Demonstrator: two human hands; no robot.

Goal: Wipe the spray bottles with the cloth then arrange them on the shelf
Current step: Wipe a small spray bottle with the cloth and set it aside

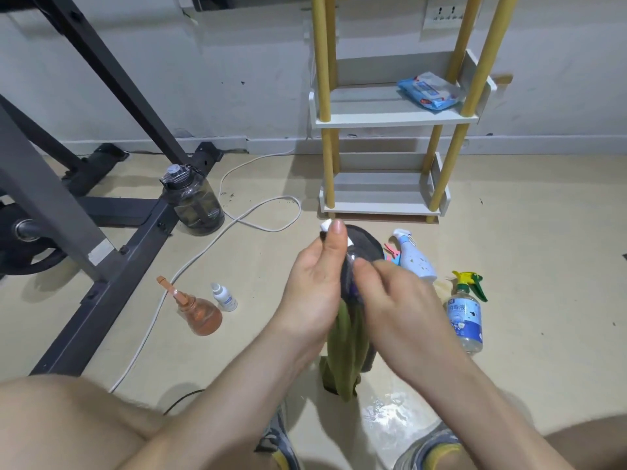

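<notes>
My left hand (315, 283) grips a dark spray bottle (364, 247) with a white nozzle, held up above the floor. My right hand (393, 300) presses a green cloth (346, 354) against the bottle's side; the cloth hangs down below both hands. On the floor stand an orange spray bottle (200, 313) and a small white dropper bottle (225, 296) at the left. At the right stand a white-blue spray bottle (415, 259) and a clear bottle with a green-yellow trigger (464, 317). The white shelf with yellow posts (383, 201) stands against the wall behind.
A blue wipes pack (429, 91) lies on the shelf's middle tier. A big dark water jug (193, 201) and a white cable (244, 218) lie left of the shelf. A black exercise frame (101, 215) fills the left. Pink clips (390, 254) lie by the white-blue bottle. A wet patch (383, 415) is near my shoes.
</notes>
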